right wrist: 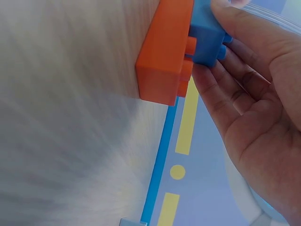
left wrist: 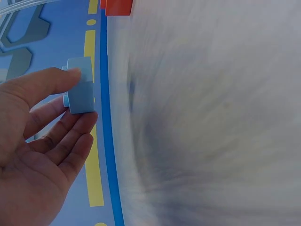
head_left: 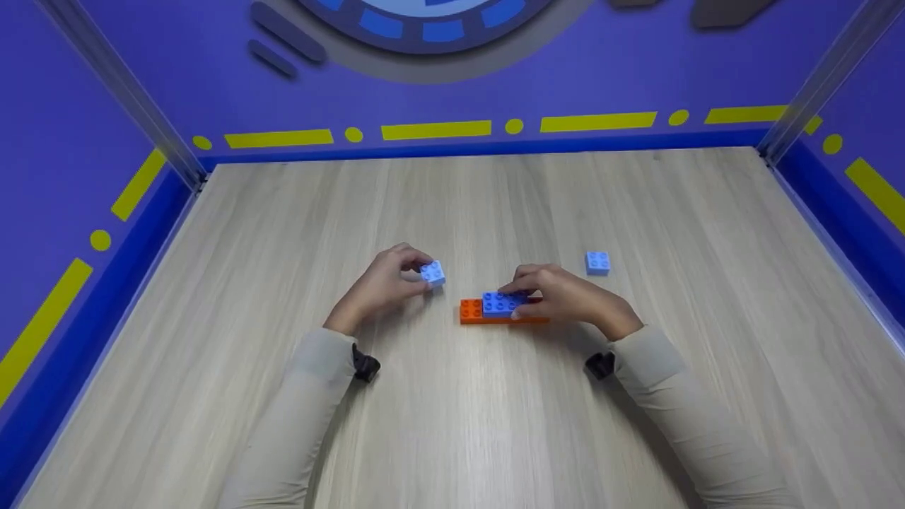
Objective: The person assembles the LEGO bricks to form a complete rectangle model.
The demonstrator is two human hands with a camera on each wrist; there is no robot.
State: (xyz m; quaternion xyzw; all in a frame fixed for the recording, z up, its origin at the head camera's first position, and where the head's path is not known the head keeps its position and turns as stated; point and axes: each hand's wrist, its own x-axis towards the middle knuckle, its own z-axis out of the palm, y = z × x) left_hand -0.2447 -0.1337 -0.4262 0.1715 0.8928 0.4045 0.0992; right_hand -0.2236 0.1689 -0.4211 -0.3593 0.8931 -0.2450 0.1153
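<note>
A small light blue toy building brick (head_left: pixel 433 273) with four studs is pinched between the thumb and fingers of my left hand (head_left: pixel 387 286); in the left wrist view the brick (left wrist: pixel 81 87) is held by its sides, studs facing the palm. To its right, a long orange brick (head_left: pixel 471 312) lies on the table. On top of it sits a darker blue brick (head_left: pixel 493 304), leaving studs bare at the orange brick's left end. My right hand (head_left: pixel 565 293) grips this blue brick (right wrist: pixel 205 42) at its right part, thumb on the near side, fingers on the far side.
Another light blue brick (head_left: pixel 597 263) stands on the wooden table (head_left: pixel 452 424), beyond my right hand. Purple-blue walls with yellow marks (head_left: pixel 436 130) enclose the table at the back and both sides. A black wrist camera (head_left: pixel 366 365) sits at each sleeve cuff.
</note>
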